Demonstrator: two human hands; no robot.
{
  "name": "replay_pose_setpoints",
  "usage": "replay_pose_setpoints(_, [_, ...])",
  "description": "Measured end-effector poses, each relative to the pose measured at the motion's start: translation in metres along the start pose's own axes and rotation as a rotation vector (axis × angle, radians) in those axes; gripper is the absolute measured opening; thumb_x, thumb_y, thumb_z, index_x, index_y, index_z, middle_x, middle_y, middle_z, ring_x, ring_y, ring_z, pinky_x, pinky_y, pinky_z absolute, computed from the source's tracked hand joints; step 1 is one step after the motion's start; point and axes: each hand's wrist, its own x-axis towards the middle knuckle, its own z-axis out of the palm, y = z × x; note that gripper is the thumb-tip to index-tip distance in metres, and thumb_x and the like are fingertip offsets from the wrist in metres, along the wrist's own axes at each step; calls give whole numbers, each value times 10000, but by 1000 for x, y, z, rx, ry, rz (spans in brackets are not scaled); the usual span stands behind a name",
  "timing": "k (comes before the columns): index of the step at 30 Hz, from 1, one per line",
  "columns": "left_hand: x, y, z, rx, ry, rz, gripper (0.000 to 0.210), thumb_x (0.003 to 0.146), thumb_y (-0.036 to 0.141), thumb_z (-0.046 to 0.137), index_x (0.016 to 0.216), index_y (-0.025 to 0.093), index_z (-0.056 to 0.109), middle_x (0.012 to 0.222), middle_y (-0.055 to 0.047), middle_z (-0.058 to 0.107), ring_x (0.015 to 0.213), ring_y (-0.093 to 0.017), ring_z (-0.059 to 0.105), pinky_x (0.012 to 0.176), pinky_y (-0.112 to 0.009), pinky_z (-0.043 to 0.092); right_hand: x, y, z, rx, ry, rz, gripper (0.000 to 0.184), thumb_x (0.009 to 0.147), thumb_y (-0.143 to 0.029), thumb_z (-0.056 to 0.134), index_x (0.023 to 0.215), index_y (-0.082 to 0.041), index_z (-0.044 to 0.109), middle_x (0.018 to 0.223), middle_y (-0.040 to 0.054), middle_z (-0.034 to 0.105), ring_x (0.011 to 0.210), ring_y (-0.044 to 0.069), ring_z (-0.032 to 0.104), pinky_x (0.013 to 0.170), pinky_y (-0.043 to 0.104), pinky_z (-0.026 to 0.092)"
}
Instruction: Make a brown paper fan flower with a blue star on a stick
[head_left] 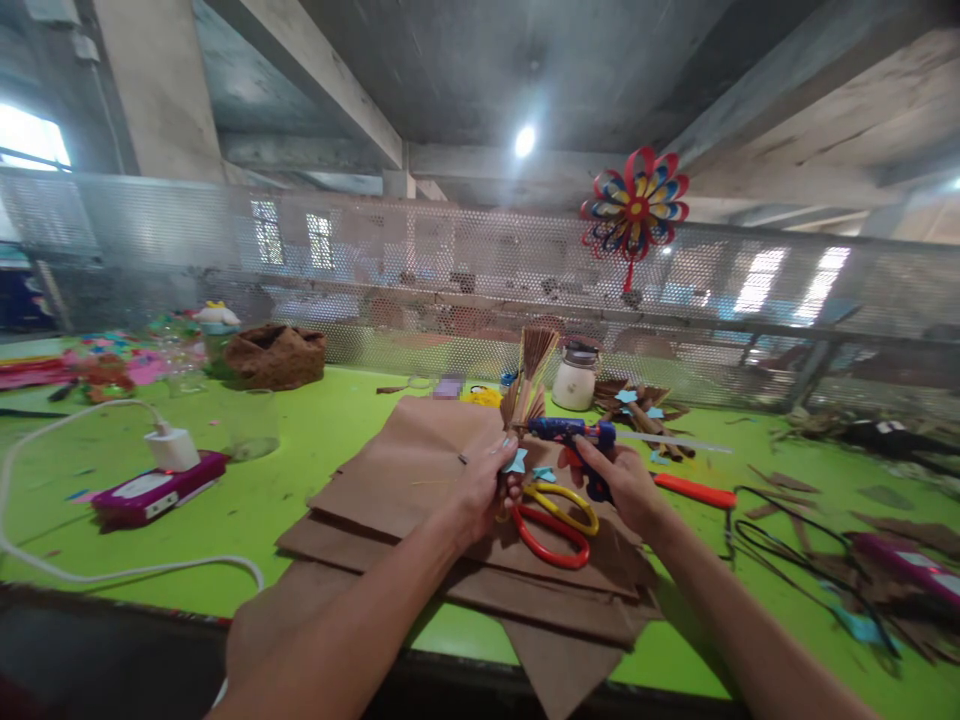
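Note:
My left hand is closed around a craft piece of pleated brown paper, its fan-shaped end pointing up. Small light-blue paper shapes show by the fingers. My right hand grips a blue glue gun, its nozzle at the paper piece just above my left hand; whether they touch I cannot tell. A clear glue stick sticks out from its back. Below my hands, scissors with red and yellow handles rest on stacked brown paper sheets.
On the green table stand a white jar, a clear cup and a brown bag. A purple power strip with a white charger lies left. Right are an orange-handled tool, black cable and paper scraps. Perforated metal mesh rises behind.

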Motion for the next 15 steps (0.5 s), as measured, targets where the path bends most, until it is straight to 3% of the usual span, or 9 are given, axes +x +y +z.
replay_pose_setpoints(8, [3, -4, -2, 102, 50, 48, 305, 739, 475, 529, 763, 188, 427, 491, 71, 375, 367, -35, 326, 333, -125, 205, 1, -7, -2, -211, 18, -76, 410, 809, -477, 470, 711, -126, 657, 538, 25, 558, 498, 117, 488, 455, 224, 368])
replay_pose_setpoints(15, [1, -2, 0, 85, 63, 1, 308, 723, 463, 550, 754, 188, 415, 493, 76, 360, 372, -35, 326, 331, -121, 188, 2, -5, -5, -198, 42, -58, 414, 823, -473, 443, 712, -129, 644, 530, 25, 550, 478, 109, 469, 443, 222, 369])
